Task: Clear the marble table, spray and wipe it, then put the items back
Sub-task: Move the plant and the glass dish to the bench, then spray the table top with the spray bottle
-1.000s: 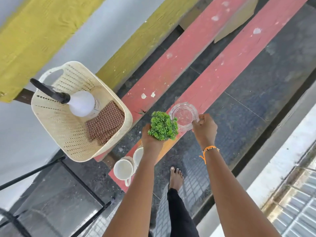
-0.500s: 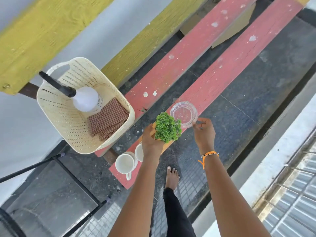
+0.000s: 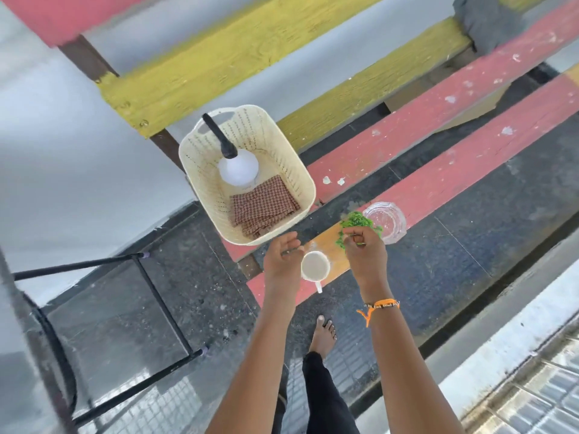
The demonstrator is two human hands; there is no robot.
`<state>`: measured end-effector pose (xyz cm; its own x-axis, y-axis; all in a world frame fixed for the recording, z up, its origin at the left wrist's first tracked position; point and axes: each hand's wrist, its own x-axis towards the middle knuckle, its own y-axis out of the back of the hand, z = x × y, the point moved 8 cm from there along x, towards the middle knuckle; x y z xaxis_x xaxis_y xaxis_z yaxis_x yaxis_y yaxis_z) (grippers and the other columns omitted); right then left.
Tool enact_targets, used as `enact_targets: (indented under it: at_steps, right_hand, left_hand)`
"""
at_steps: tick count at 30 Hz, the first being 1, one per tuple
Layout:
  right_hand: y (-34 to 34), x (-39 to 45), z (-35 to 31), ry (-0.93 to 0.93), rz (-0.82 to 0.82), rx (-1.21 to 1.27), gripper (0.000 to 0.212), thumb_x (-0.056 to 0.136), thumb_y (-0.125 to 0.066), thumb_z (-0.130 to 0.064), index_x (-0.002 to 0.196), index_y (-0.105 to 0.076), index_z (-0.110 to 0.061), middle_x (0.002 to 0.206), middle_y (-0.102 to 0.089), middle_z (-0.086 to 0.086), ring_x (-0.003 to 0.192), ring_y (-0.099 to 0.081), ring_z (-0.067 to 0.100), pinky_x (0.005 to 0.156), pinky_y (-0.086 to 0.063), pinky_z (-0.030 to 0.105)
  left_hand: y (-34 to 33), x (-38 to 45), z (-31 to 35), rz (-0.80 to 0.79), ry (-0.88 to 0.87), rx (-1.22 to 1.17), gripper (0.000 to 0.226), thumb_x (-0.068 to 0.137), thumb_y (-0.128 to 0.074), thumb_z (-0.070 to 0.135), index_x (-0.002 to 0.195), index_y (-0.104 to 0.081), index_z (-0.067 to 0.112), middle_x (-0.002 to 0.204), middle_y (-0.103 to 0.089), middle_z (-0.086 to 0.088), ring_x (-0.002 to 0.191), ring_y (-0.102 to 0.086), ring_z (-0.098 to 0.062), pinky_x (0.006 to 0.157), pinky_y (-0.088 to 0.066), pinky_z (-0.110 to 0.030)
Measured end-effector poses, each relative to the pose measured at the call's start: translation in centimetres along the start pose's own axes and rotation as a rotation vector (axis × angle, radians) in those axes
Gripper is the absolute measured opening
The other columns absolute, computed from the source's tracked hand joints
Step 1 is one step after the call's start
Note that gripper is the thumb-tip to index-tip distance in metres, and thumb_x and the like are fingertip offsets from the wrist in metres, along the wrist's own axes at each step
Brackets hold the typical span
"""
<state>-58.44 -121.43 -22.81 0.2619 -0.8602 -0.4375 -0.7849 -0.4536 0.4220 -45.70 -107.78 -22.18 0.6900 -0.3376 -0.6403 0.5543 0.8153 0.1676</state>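
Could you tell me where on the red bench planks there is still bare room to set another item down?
The near red plank lies bare beyond the clear glass ashtray; the far red plank is bare right of the cream plastic basket. Crowded: the near end, where white mug, green plant sprig, left hand and right hand cluster.

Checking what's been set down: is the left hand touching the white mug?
Cannot tell. In the head view the left hand overlaps the rim of the white mug on the red bench, so no contact or gap shows plainly.
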Motion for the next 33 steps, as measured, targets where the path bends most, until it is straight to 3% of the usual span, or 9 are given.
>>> enact_targets:
  at_steps: [4, 10, 13, 15, 19, 21, 25, 27, 33]
  right_hand:
    - [-4.7, -1.7, -4.2, 0.058, -0.112, -0.001, 0.012, 0.088, -0.054, -0.009, 0.094, -0.063, -0.013, 0.08, -0.062, 0.0, 0.075, -0.058, 0.018, 0.062, -0.042, 0.024]
    - [-13.1, -1.1, -10.7, 0.16, -0.291, 0.058, 0.019, 0.087, -0.049, -0.007, 0.097, -0.064, -0.01, 0.078, -0.062, 0.003, 0.07, -0.057, 0.016, 0.069, -0.048, 0.027]
    - [-17.0, 1.1, -13.4, 0.247, -0.33, 0.008, 0.022, 0.089, -0.045, -0.008, 0.105, -0.061, -0.008, 0.089, -0.061, 0.004, 0.078, -0.055, 0.018, 0.075, -0.046, 0.036]
    - [-19.0, 3.2, -14.8, 0.297, -0.312, -0.04, 0.028, 0.09, -0.044, -0.007, 0.116, -0.054, -0.01, 0.097, -0.054, 0.003, 0.083, -0.051, 0.016, 0.075, -0.042, 0.032]
    - [-22.1, 6.9, -16.2, 0.344, -0.368, -0.165, 0.043, 0.09, -0.044, -0.002, 0.13, -0.044, -0.018, 0.111, -0.04, 0.004, 0.094, -0.048, 0.016, 0.08, -0.041, 0.028]
    - [-23.4, 8.2, -16.4, 0.383, -0.433, -0.246, 0.042, 0.089, -0.047, -0.001, 0.128, -0.048, -0.016, 0.11, -0.037, 0.009, 0.101, -0.048, 0.026, 0.089, -0.043, 0.031]
    - [-24.2, 9.1, -16.2, 0.425, -0.451, -0.333, 0.033, 0.087, -0.057, -0.01, 0.12, -0.054, -0.009, 0.12, -0.045, 0.02, 0.115, -0.041, 0.033, 0.099, -0.033, 0.035]
    - [-23.8, 8.8, -16.0, 0.491, -0.4, -0.365, 0.029, 0.087, -0.057, -0.012, 0.116, -0.054, -0.007, 0.122, -0.048, 0.019, 0.115, -0.039, 0.034, 0.09, -0.024, 0.027]
    - [-21.1, 5.6, -18.3, 0.595, -0.37, -0.125, 0.014, 0.088, -0.058, -0.009, 0.098, -0.05, -0.007, 0.1, -0.059, 0.011, 0.094, -0.05, 0.025, 0.075, -0.036, 0.029]
  left_hand:
    - [5.8, -0.1, 1.2, 0.087, -0.013, -0.054, 0.025, 0.084, -0.057, 0.002, 0.09, -0.061, 0.026, 0.085, -0.062, 0.005, 0.084, -0.059, -0.016, 0.087, -0.049, -0.033]
    - [11.9, 1.5, 3.2, 0.185, -0.059, -0.037, 0.02, 0.087, -0.055, 0.006, 0.092, -0.061, 0.025, 0.09, -0.063, 0.004, 0.088, -0.059, -0.016, 0.081, -0.049, -0.029]
    - [12.6, 2.7, 4.5, 0.216, -0.109, 0.091, 0.021, 0.089, -0.052, 0.006, 0.097, -0.061, 0.023, 0.093, -0.062, 0.007, 0.082, -0.059, -0.006, 0.069, -0.046, -0.01]
    - [12.1, 3.4, 5.7, 0.182, -0.155, 0.141, 0.024, 0.088, -0.05, 0.003, 0.098, -0.06, 0.023, 0.09, -0.06, 0.012, 0.073, -0.054, 0.006, 0.063, -0.044, -0.006]
    - [11.8, 4.5, 6.8, 0.172, -0.184, 0.153, 0.028, 0.087, -0.049, 0.0, 0.106, -0.059, 0.019, 0.089, -0.057, 0.014, 0.076, -0.056, -0.001, 0.076, -0.056, -0.037]
    - [12.0, 4.9, 6.8, 0.189, -0.171, 0.138, 0.033, 0.087, -0.049, 0.0, 0.112, -0.058, 0.019, 0.091, -0.057, 0.013, 0.079, -0.057, -0.005, 0.078, -0.056, -0.042]
    - [12.8, 4.6, 6.2, 0.205, -0.149, 0.126, 0.033, 0.087, -0.05, 0.002, 0.112, -0.058, 0.022, 0.094, -0.059, 0.014, 0.082, -0.058, -0.005, 0.078, -0.052, -0.021]
    - [13.3, 4.5, 5.9, 0.208, -0.132, 0.118, 0.032, 0.087, -0.05, 0.002, 0.11, -0.058, 0.022, 0.093, -0.059, 0.016, 0.082, -0.057, 0.002, 0.069, -0.046, -0.006]
    - [15.6, 3.1, 7.7, 0.238, -0.162, 0.012, 0.03, 0.089, -0.053, 0.007, 0.092, -0.059, 0.036, 0.091, -0.06, 0.018, 0.086, -0.059, -0.004, 0.064, -0.043, -0.002]
